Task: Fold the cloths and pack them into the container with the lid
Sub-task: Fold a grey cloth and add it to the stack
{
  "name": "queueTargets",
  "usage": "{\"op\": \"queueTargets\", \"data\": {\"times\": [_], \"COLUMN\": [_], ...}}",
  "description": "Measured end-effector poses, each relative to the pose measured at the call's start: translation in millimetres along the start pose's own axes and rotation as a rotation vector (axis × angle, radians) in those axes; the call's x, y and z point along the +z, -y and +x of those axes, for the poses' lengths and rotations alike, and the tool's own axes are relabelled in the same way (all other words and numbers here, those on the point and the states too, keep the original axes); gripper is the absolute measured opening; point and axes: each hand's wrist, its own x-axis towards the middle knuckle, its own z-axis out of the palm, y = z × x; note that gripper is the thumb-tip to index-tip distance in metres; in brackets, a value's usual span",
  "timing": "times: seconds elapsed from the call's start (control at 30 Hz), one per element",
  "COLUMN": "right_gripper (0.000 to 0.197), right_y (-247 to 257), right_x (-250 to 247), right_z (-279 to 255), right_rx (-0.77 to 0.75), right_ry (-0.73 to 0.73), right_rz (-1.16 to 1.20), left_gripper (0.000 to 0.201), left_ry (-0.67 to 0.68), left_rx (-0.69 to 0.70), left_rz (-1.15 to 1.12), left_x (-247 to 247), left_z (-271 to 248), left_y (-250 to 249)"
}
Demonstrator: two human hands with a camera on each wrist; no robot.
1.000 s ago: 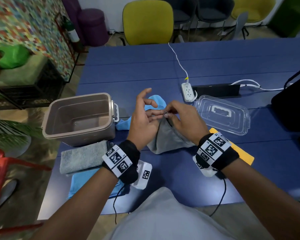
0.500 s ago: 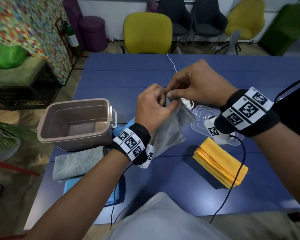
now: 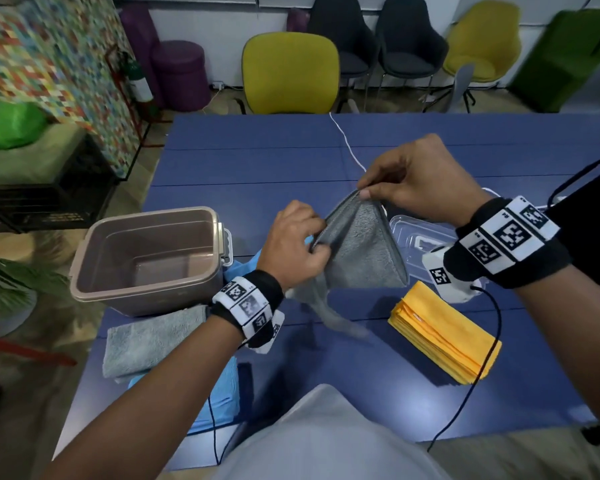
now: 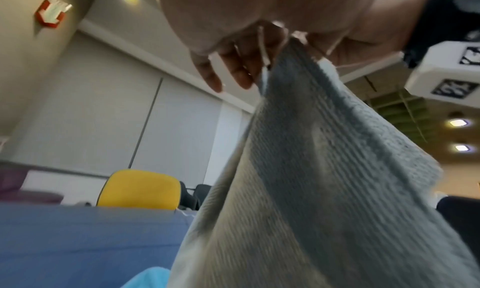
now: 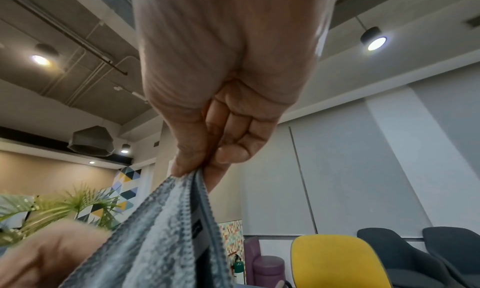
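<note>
A grey cloth (image 3: 361,251) hangs in the air above the blue table (image 3: 257,161), held between both hands. My right hand (image 3: 364,190) pinches its top corner; the right wrist view shows thumb and fingers closed on the grey cloth (image 5: 179,220). Lower and to the left, my left hand (image 3: 317,237) grips the cloth's left edge, and the grey cloth (image 4: 311,190) fills the left wrist view. The empty brown container (image 3: 146,258) stands at the left. Its clear lid (image 3: 416,237) lies at the right, partly behind my right wrist.
A folded grey cloth (image 3: 153,337) lies in front of the container on a light blue cloth (image 3: 222,386). A folded yellow cloth (image 3: 444,334) sits at the right. A white cable (image 3: 343,136) runs across the far table. Chairs stand beyond the table.
Both hands have lifted the grey cloth off the table. My right hand rose up and away with one corner, and my left hand slid down the edge, spreading the cloth.
</note>
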Motion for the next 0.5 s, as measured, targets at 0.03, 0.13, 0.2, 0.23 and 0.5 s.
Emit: {"op": "queueTargets", "data": {"times": [0.03, 0.13, 0.2, 0.23, 0.5], "right_gripper": [0.008, 0.008, 0.009, 0.009, 0.008], "right_y": [-2, -8, -10, -11, -24], "right_x": [-2, -4, -6, -7, -28], "right_z": [-1, -3, -3, -2, -3], "right_rx": [0.003, 0.004, 0.0, -0.006, -0.045], "right_ry": [-0.006, -0.003, -0.015, -0.029, -0.158], "right_rz": [0.017, 0.048, 0.052, 0.051, 0.048], "left_gripper": [0.013, 0.014, 0.012, 0.016, 0.029], "left_ry": [0.044, 0.169, 0.235, 0.268, 0.363], "left_rx": [-0.008, -0.096, -0.174, -0.199, -0.033], "left_rz": [-0.063, -0.274, -0.385, -0.409, 0.113], "left_x": [-2, -8, -8, -7, -12], "left_z": [-1, -4, -6, -7, -21], "left_y": [4, 9, 13, 15, 36]}}
